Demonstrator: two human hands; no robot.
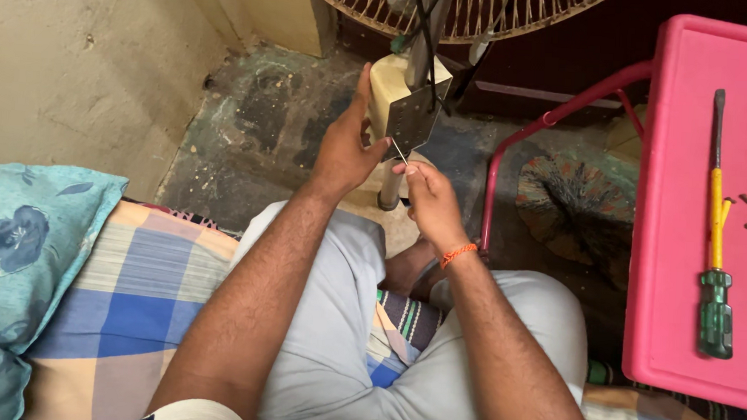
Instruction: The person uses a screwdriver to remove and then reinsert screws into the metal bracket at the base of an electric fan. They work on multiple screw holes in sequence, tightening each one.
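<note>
left hand [343,149]: arm stretched forward over the left knee, palm turned inward, thumb up along the cream housing [386,87], fingers wrapped round its far side; gripping it.
right hand [432,203]: forearm angled in from the right, wrist bent, orange thread band [457,254] on the wrist. Fingertips pinched shut on a thin wire [399,154] that rises toward the plate.
metal plate [412,118]: dark, perforated, hangs tilted on the front of the cream housing, just below the fan grille [486,7]. Black cables [425,42] run down onto it.
fan pole [392,185]: pale tube dropping below the housing, between the two hands.
pink stool [688,218]: to the right, well apart from both hands.
screwdriver [716,245]: yellow shaft, green handle, lying lengthwise on the stool, untouched.
screws [744,212]: three small dark ones just beside the screwdriver shaft.
seat: checked sheet [130,299] under the legs, blue floral pillow [13,251] at left.
</note>
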